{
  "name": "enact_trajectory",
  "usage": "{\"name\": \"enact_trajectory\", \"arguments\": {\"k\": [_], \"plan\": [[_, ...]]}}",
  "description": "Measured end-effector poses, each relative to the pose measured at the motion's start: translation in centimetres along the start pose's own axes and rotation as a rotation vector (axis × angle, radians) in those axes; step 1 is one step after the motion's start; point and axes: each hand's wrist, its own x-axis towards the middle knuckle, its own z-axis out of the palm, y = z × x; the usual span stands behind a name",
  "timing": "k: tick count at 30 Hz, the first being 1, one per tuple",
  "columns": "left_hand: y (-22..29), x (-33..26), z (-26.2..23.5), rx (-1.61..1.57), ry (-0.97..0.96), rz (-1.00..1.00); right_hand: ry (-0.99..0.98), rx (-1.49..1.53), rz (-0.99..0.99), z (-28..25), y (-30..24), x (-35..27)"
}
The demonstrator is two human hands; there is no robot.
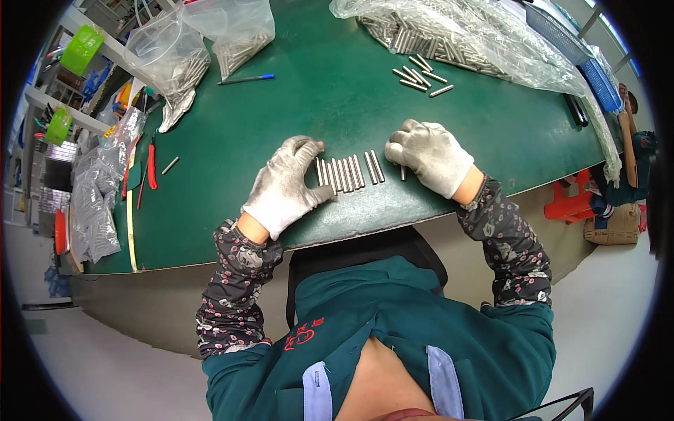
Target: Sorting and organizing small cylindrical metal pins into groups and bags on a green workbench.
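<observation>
Several short metal pins [344, 175] stand side by side in a row on the green table, and a pair of pins [374, 168] lies just to their right. My left hand [284, 184], in a greyish white glove, rests at the row's left end. Its thumb and forefinger are apart, near the lower and upper ends of the leftmost pins. At the right, my gloved right hand [432, 156] is closed with its fingertips pinched on one metal pin [403, 172]. Only the lower part of that pin shows below the fingers.
Loose pins [421, 74] lie before a large plastic bag [463, 42] full of pins. Bagged pins [242, 49] and a blue pen [246, 80] are at the far left. Red-handled pliers [152, 165] and a single pin [170, 165] lie nearer. A person [635, 147] sits at the right.
</observation>
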Motion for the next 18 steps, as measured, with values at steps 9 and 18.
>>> {"name": "enact_trajectory", "arguments": {"k": [9, 18], "plan": [[1.0, -0.2, 0.2, -0.04, -0.08, 0.015, 0.023, 0.409, 0.335, -0.8, -0.9, -0.1], [0.9, 0.3, 0.1, -0.181, -0.092, -0.021, 0.011, 0.504, 0.249, -0.4, -1.0, -0.5]]}}
